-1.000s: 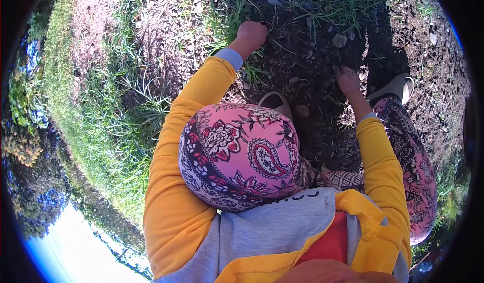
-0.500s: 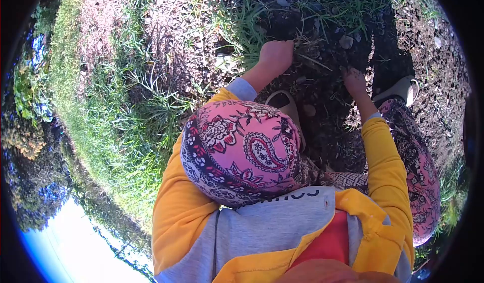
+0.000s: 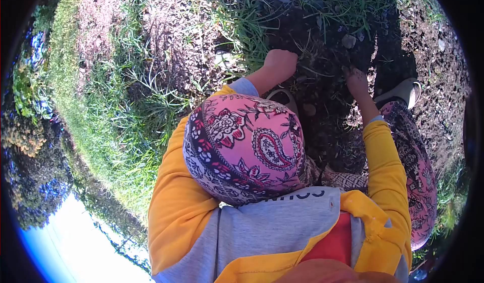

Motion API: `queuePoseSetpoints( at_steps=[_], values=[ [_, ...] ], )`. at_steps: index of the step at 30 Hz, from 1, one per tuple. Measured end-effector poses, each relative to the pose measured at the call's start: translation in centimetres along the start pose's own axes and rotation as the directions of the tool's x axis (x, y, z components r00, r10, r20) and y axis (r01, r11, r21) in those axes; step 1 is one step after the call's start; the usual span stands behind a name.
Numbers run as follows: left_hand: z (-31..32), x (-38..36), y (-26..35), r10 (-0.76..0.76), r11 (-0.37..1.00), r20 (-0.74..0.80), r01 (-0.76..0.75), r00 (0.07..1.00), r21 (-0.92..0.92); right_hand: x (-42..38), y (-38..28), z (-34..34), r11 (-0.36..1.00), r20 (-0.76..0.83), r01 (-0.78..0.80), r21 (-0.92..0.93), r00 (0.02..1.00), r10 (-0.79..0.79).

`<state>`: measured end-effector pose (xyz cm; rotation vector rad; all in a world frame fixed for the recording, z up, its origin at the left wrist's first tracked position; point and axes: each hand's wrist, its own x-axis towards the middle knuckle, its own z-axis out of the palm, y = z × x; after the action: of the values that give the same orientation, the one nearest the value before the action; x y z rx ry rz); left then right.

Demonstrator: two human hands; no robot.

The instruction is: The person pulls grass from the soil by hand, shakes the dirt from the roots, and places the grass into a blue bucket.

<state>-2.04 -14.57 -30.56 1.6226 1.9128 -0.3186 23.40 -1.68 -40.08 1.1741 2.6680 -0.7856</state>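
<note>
My left hand (image 3: 280, 65) is closed in a fist at the edge of the shaded soil, beside green grass (image 3: 247, 26). Thin dry stems (image 3: 315, 56) stick out by its knuckles, and the fingers seem wrapped round them. Across the dark soil (image 3: 322, 111), my right hand (image 3: 356, 81) is held low with dirty fingers bent together. What those fingers hold, if anything, is too dark and small to make out. A thin pale stem (image 3: 316, 72) lies between the two hands.
My knees in pink patterned cloth (image 3: 247, 147) rise below the hands. A light shoe (image 3: 406, 92) is at the right, another (image 3: 283, 97) under my left wrist. A grey stone (image 3: 348, 41) lies beyond my right hand. Sunlit grass (image 3: 126, 147) spreads at the left.
My left hand has moved slightly down and to the right, still closed. My right hand has shifted only a little. The thin stem between them has dropped slightly.
</note>
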Motion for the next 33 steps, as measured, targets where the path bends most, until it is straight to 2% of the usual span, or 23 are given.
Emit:
queuePoseSetpoints(
  at_steps=[4,7,10,13,17,19,20,23,28,33],
  values=[
    [2.1,-2.4,1.4,-0.028,0.999,0.064,0.027,0.998,0.022,0.4,0.3,0.6,0.997,-0.016,0.06,-0.04,0.998,-0.061],
    [3.4,-3.2,0.6,-0.011,0.996,-0.226,0.032,0.974,0.088,0.3,0.9,1.2,0.994,-0.044,0.09,-0.06,0.995,-0.093],
    [1.8,-3.1,-0.3,-0.076,0.992,-0.172,0.092,0.982,0.089,0.4,0.7,1.4,0.996,-0.046,0.08,-0.038,0.996,-0.082],
    [1.5,-3.2,-0.7,-0.074,0.99,-0.134,0.089,0.988,0.112,0.4,0.4,1.0,0.999,-0.051,0.05,-0.015,0.997,-0.051],
    [1.9,-3.8,-1.1,-0.139,0.976,0.048,0.129,0.989,0.176,0.5,0.2,0.8,1.0,-0.01,0.011,-0.001,1.0,-0.011],
    [1.4,-4.4,-1.8,-0.173,0.968,0.132,0.144,0.976,0.207,0.3,0.6,1.2,0.995,-0.004,0.048,-0.088,0.999,-0.048],
    [1.5,-4.7,-2.3,-0.181,0.956,0.098,0.152,0.979,0.249,0.3,0.5,1.1,0.989,0.0,0.068,-0.132,0.998,-0.069],
    [2.4,-5.4,-4.0,-0.172,0.925,0.006,0.159,0.985,0.345,0.3,0.0,0.6,1.0,-0.022,0.023,0.012,0.999,-0.023],
    [3.9,-4.8,-5.6,-0.105,0.9,-0.114,0.143,0.988,0.411,0.5,0.2,0.9,1.0,-0.035,0.025,-0.013,0.999,-0.026],
    [4.2,-3.8,-6.5,-0.225,0.847,-0.1,0.245,0.969,0.472,0.3,-1.1,-0.5,0.997,0.002,-0.078,-0.008,0.997,0.078]
  ],
)
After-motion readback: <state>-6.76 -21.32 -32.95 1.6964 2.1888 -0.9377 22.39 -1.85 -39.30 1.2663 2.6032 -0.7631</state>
